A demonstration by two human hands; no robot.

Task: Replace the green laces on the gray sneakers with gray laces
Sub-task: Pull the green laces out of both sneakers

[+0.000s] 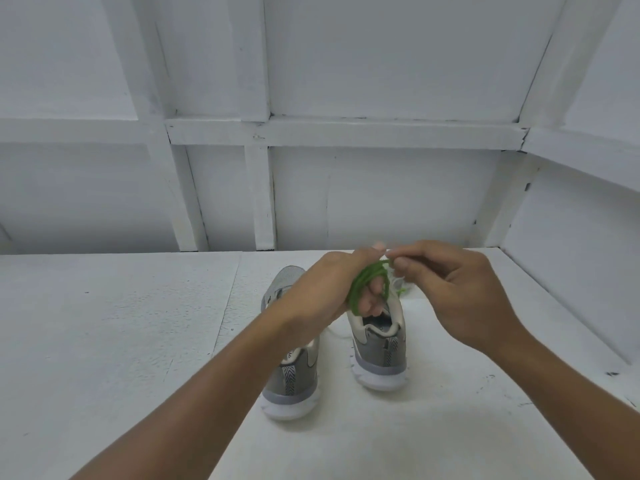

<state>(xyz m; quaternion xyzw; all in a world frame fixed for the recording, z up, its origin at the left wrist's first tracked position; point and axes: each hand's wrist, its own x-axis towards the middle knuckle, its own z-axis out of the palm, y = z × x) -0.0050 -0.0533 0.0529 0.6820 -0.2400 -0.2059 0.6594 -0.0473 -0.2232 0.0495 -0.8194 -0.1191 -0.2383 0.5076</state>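
left sneaker (291,375): it stands on the white table (121,341) with its heel toward the camera, and the left forearm partly covers it.

left hand (329,284): the fingers are curled, and the green lace (358,287) is wound around them in several loops. the coil is held above the right sneaker (381,355).

right hand (460,292): thumb and forefinger pinch the lace at the left fingertips. the other fingers are loosely curled.

probable faults:
- if the left fingers straighten, the coil can slide off, and the loops would likely drop into the shoe opening and tangle.
- a short green tail (401,291) shows just beyond the right sneaker's collar. it cannot be told whether it is threaded through an eyelet. if it is, a firm pull could tip the shoe.

surroundings:
- a pale lace (337,333) lies on the table between the two sneakers.
- more pale strands (398,280) show beside the green tail and could get caught up in the coil.
- a white panelled wall (381,64) stands behind the table.
- the hands and the coil hide the front of the right sneaker, so its lacing cannot be confirmed.
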